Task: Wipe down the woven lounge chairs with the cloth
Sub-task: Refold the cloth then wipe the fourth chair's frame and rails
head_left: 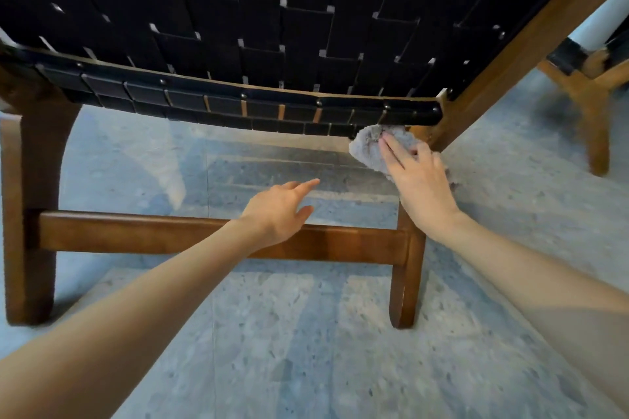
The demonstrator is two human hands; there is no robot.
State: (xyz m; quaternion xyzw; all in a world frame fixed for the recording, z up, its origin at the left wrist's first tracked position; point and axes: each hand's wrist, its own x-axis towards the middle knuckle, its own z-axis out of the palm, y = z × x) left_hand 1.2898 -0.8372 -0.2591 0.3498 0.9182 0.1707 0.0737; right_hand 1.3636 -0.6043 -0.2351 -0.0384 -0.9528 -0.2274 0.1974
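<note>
A lounge chair with black woven straps (258, 27) on a brown wooden frame fills the upper view. A grey fluffy cloth (369, 144) lies against the underside of the seat's front rail, at its right end by the frame corner. My right hand (420, 184) presses the cloth there with straight fingers spread over it. My left hand (280, 207) hovers in the air below the seat, forefinger stretched forward, holding nothing and touching nothing.
A wooden crossbar (170, 235) joins the front legs (406, 282) below my hands. A second chair's wooden leg (595, 119) stands at the right. The floor (306, 350) is speckled grey stone.
</note>
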